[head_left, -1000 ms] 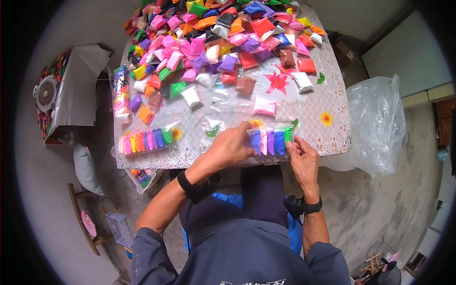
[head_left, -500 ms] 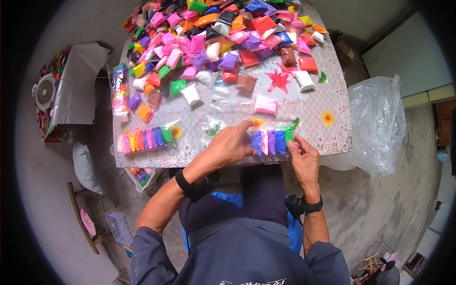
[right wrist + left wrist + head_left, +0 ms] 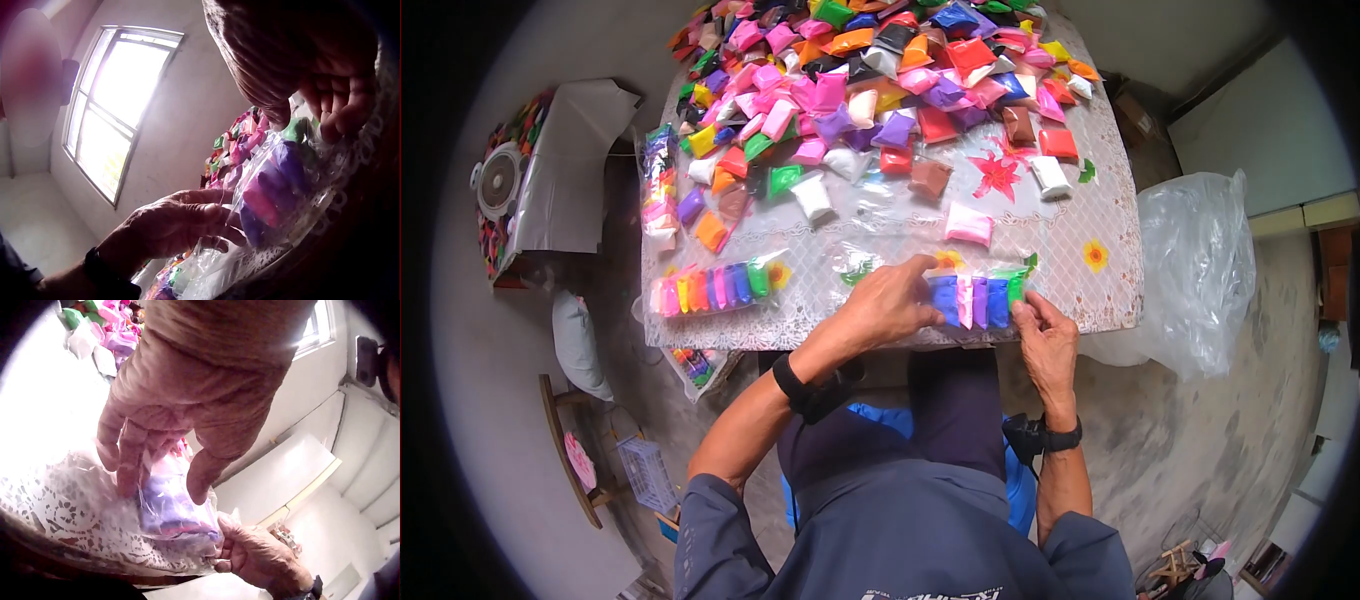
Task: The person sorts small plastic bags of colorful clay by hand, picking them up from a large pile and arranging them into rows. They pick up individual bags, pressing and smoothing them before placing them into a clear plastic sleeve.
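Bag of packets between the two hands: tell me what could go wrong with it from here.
The bag of packets lies close to the near edge of the table, so a slip could tip it off.
Its clear film looks thin and crinkled, so a hard pull by the right grip might tear it.
The pale pink packet just beyond could get knocked.

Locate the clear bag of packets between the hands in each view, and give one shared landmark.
Head: bag, just right of centre.
Left wrist: bag, below centre, slightly left.
Right wrist: bag, right of centre, slightly low.
Landmark: heap of loose packets: top, upper left, and near the centre, in that order.
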Demonstrator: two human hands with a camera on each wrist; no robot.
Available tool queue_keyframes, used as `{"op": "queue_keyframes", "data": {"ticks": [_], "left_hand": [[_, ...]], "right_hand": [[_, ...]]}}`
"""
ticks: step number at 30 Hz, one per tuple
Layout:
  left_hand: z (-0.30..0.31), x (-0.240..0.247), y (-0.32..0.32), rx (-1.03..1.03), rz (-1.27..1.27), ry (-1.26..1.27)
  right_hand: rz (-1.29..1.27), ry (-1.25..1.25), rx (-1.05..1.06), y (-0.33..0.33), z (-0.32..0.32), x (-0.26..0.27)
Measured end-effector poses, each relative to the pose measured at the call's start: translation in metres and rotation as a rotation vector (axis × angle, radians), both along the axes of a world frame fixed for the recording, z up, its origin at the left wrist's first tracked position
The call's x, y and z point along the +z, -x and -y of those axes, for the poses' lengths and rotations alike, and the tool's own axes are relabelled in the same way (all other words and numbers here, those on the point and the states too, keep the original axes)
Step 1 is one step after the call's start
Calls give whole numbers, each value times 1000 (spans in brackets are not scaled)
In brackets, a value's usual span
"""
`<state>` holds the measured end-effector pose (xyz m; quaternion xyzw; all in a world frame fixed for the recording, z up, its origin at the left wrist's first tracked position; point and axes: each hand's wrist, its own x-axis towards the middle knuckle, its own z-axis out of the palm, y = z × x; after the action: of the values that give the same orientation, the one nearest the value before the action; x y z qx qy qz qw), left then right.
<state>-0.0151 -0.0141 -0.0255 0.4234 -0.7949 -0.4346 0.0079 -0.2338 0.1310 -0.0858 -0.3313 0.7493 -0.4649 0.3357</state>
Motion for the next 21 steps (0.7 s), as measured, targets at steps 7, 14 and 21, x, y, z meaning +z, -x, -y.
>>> {"op": "queue_keyframes", "data": {"ticks": [7,14,21], "left_hand": [[-1,-7,-4,8,-36,14],[1,-16,-6,9,-51,3],[2,-26,-5,14,-43,-14]], "right_hand": [[73,-22,-12,0,1,5],[74,5,-1,1,1,-1],[56,10,32,6,1,1]]}}
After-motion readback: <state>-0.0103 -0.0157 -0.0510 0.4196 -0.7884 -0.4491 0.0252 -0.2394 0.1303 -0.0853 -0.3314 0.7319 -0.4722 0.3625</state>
